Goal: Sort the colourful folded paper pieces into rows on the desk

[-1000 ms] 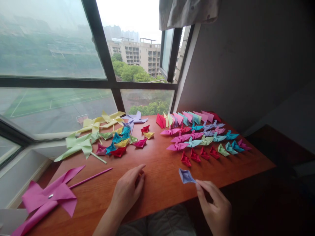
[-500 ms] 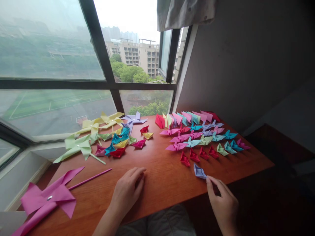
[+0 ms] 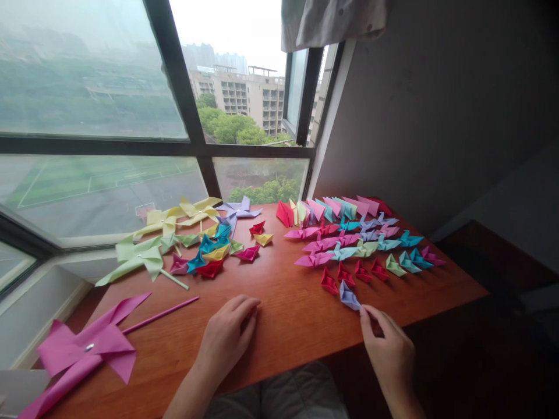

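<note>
Just ahead — purple boat [image 3: 349, 295], tip inside right-hand grip [image 3: 362, 311].

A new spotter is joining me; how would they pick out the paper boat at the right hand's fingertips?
Below the window, find the wooden table. In front of the folded-paper rows on its right side, the right hand pinches the lavender boat by one tip. Its colour sets it apart from the red boats just behind.

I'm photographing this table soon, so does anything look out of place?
The heaped paper boats on the left look jumbled against the neat rows opposite. The lavender boat sits outside the rows, but the right hand has it.
</note>
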Available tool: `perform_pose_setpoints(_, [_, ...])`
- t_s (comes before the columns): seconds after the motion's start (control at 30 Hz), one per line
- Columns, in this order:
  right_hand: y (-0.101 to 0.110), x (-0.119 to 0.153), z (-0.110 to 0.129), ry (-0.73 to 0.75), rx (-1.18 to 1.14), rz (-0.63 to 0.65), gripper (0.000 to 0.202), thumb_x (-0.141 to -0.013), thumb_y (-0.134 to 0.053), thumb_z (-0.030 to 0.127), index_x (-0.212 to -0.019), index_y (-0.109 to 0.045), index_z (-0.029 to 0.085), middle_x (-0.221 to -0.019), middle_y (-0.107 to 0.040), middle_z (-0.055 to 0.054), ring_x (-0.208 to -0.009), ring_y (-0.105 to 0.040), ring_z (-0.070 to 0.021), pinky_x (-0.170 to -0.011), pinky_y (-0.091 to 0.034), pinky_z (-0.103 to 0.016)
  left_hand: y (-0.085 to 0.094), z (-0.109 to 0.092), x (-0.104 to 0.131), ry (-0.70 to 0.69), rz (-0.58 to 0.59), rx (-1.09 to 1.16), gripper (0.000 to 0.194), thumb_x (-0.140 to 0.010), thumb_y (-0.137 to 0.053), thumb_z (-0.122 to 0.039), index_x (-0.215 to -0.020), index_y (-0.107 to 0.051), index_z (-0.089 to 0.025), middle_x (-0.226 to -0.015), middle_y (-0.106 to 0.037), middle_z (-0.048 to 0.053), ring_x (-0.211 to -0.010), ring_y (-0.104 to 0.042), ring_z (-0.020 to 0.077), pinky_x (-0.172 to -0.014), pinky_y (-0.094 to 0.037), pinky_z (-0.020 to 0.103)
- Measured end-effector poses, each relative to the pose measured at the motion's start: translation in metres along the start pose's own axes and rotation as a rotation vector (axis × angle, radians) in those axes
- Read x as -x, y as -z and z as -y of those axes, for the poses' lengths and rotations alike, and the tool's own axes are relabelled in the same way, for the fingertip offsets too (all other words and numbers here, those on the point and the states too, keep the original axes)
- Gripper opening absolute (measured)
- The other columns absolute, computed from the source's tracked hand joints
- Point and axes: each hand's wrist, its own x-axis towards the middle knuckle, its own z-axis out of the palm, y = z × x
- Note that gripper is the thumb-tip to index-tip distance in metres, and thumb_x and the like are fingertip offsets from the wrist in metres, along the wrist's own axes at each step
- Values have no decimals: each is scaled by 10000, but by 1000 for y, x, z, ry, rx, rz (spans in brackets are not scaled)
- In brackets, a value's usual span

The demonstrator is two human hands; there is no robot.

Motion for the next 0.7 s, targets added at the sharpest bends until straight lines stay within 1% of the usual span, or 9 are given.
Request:
perform_pose_setpoints(0.17, [0,-1,1,8,-7,10,333,-959,-549,425,-908,-764,177,-885,-767,-80,-695,-700,-177,-675,-510,-262,1,-1,0,9,16,1,188,-944,-496,-225,-1013,-670,-237,-965,-717,39,-846,-695,177,-742,-543,268])
perform_pose_setpoints(0.43, [-1,-3,5,12,-42,15,320,-958,-554,415,-919,-757,170,-863,-761,-84,-642,-677,-167,-648,-507,-261,2,-2,-2,2,-9,16,185,-926,-511,-237,-990,-685,-239,-940,-727,47,-820,-699,178,-712,-547,258])
perform_pose_setpoints(0.7, [-2,-3,10,9,-72,26,316,-962,-542,408,-914,-745,172,-868,-757,-80,-627,-665,-152,-641,-509,-250,-1,2,1,7,12,4,182,-946,-494,-228,-1006,-666,-242,-966,-714,41,-853,-688,180,-745,-535,264])
